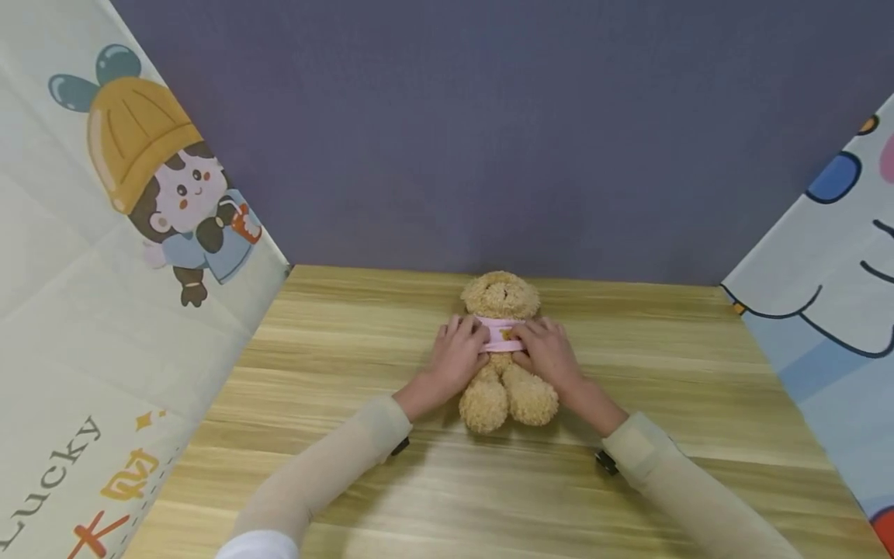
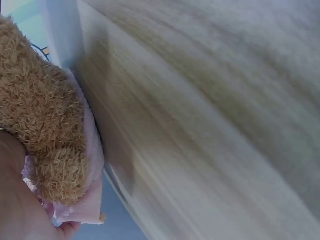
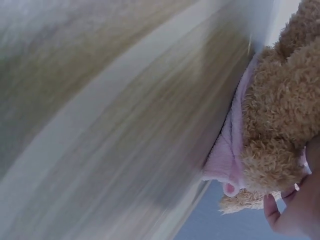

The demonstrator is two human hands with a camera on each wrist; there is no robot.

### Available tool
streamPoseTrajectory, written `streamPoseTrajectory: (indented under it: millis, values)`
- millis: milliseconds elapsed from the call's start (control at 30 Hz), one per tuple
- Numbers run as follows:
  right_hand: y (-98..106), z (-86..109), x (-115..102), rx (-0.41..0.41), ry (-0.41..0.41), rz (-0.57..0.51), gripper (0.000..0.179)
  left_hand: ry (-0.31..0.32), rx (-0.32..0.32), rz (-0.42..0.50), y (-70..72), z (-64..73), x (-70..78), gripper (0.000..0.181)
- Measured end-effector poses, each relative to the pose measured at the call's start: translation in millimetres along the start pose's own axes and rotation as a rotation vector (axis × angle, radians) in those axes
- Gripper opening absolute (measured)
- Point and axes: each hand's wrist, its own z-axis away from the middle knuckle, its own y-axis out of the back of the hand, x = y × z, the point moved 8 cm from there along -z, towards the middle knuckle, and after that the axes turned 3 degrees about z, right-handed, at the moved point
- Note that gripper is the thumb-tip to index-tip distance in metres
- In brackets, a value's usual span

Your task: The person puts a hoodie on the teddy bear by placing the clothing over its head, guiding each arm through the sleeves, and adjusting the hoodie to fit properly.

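A curly tan teddy bear (image 1: 500, 293) lies on its back on the wooden table, head toward the back wall and feet toward me. A pink doll shirt (image 1: 497, 335) with a small yellow print lies across its chest. My left hand (image 1: 454, 353) grips the shirt's left side, fingers bent over the cloth. On the opposite side, my right hand (image 1: 550, 353) holds the shirt's other edge with curled fingers. In the left wrist view, pink fabric (image 2: 95, 142) also runs beneath the bear's fur; the right wrist view shows pink cloth (image 3: 232, 145) under that side too.
The wood-grain table (image 1: 335, 326) ends at a dark grey-blue wall (image 1: 447, 140) behind the bear's head. Printed cartoon sheets flank it, a cream left sheet (image 1: 70, 295) and a blue-white right sheet (image 1: 803, 326).
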Motion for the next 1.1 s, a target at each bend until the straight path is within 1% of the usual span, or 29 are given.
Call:
streamPoseTrajectory:
  millis: [67, 133, 267, 367, 500, 600, 667, 767, 867, 967, 1033, 1100]
  values:
    - [-2, 1.0, 4, -0.020, -0.036, -0.016, 0.023, 0.002, 0.002, 0.030, -1.2, -0.9, -0.4, 0.016]
    - [-3, 0.5, 9, -0.038, -0.063, -0.027, 0.030, 0.008, 0.007, 0.055, -1.3, -3.3, -0.6, 0.016]
    - [-3, -4.4, 17, -0.074, -0.085, -0.034, 0.039, 0.023, 0.011, 0.074, -1.2, -11.2, -1.6, 0.016]
    - [-3, -9.2, 24, -0.110, -0.099, -0.038, 0.041, 0.034, 0.014, 0.075, -2.1, -17.3, -2.6, 0.016]
    - [-6, -14.3, 32, -0.180, -0.114, -0.058, 0.053, 0.033, 0.022, 0.049, -3.9, -24.1, -3.1, 0.017]
    - [-9, -16.8, 38, -0.210, -0.105, -0.057, 0.062, -0.018, 0.049, -0.006, -3.2, -28.5, 1.0, 0.018]
    - [-8, -16.5, 38, -0.196, -0.100, -0.053, 0.061, -0.076, 0.081, -0.034, 0.1, -28.6, 6.0, 0.020]
    - [-6, -15.8, 39, -0.160, -0.093, -0.055, 0.051, -0.162, 0.140, -0.045, 5.7, -27.2, 13.8, 0.022]
    - [-4, -17.1, 38, -0.140, -0.083, -0.066, 0.041, -0.211, 0.180, -0.046, 9.9, -26.0, 17.8, 0.027]
    - [-3, -20.4, 37, -0.148, -0.074, -0.098, 0.041, -0.224, 0.192, -0.074, 10.6, -27.2, 18.3, 0.027]
    - [-2, -22.1, 38, -0.153, -0.077, -0.123, 0.044, -0.209, 0.183, -0.077, 11.6, -28.8, 17.6, 0.024]
    - [-1, -23.8, 39, -0.162, -0.079, -0.139, 0.049, -0.186, 0.161, -0.064, 12.5, -30.9, 16.5, 0.020]
